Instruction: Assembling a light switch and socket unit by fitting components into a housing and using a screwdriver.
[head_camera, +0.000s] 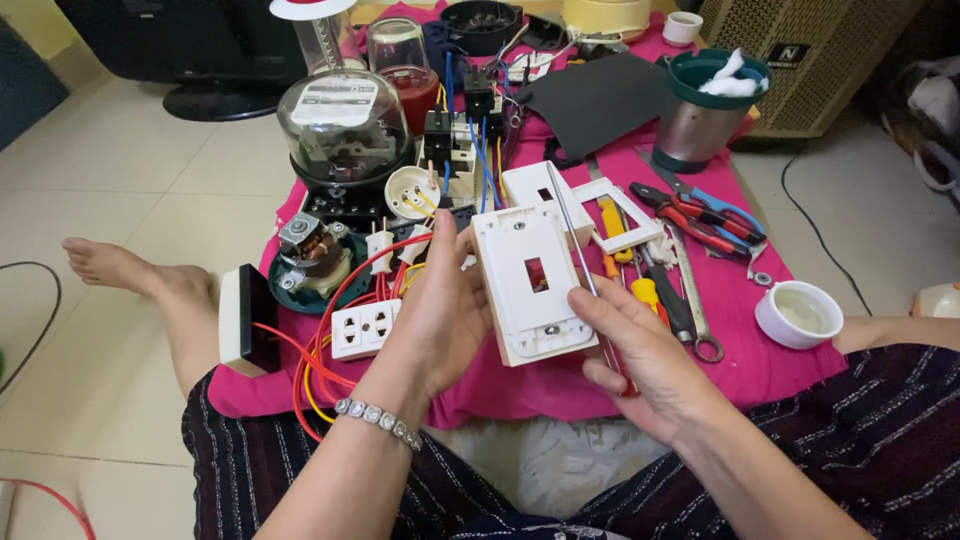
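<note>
A white switch plate on its box (530, 285) is gripped at its edge by the left hand (440, 300); a thin screwdriver (580, 260) is pinched in the right hand (640, 355). Risk: tip could slip off the small screw, box could tilt. Beyond right hand: metal cup (700, 125) w/ white cloth; white bowl (797, 315) nr it, looks empty.

Left hand (440, 310): grips the left edge of a white switch plate (530, 285), held above the pink cloth (770, 360). Right hand (650, 355): fingers closed on a thin screwdriver (585, 270) crossing the plate's right side. White socket block (365, 328): just left of plate. Red pliers (695, 222): right of plate.
</note>
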